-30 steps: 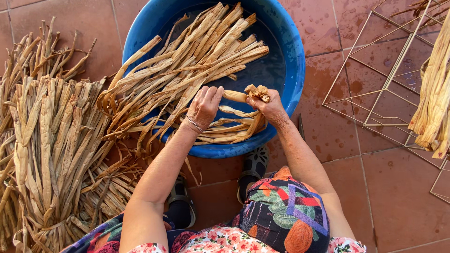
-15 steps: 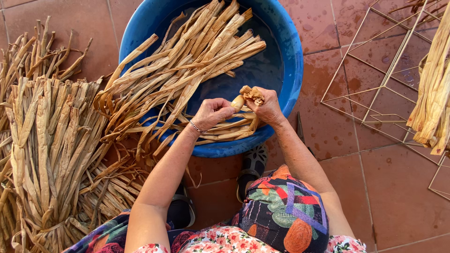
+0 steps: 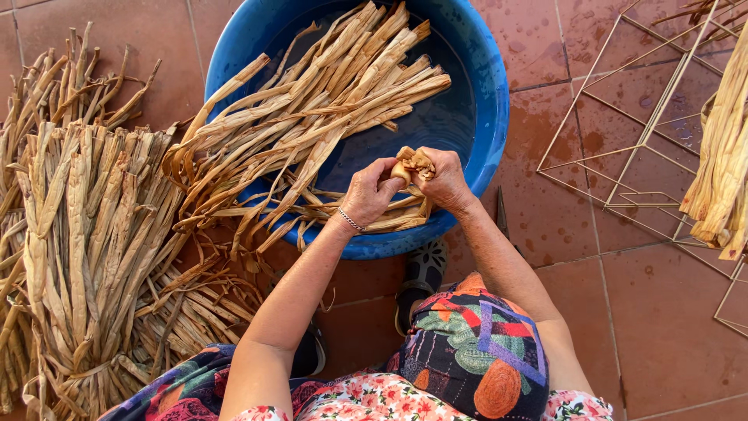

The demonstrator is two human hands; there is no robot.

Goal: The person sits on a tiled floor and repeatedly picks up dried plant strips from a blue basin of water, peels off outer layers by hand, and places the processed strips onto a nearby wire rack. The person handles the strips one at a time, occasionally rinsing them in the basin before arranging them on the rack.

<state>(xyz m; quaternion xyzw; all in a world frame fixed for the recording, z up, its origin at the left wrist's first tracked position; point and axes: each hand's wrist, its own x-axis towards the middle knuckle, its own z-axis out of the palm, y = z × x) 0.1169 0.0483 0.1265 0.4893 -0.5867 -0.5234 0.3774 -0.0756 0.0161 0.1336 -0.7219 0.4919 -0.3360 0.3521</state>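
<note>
Two hands' fingers clenched around one rolled leaf strip above blue tub.

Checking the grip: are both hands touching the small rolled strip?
Touching. The head view shows the left hand and the right hand both closed around the rolled strip above the blue tub.

Floor: reddish-brown square tiles with pale grout lines, wet patches near the upper right.
Furniture: thin metal wire frame lying on the tiles at the right.
Light: soft, even daylight, weak shadows.
Walls, windows: out of view.
</note>
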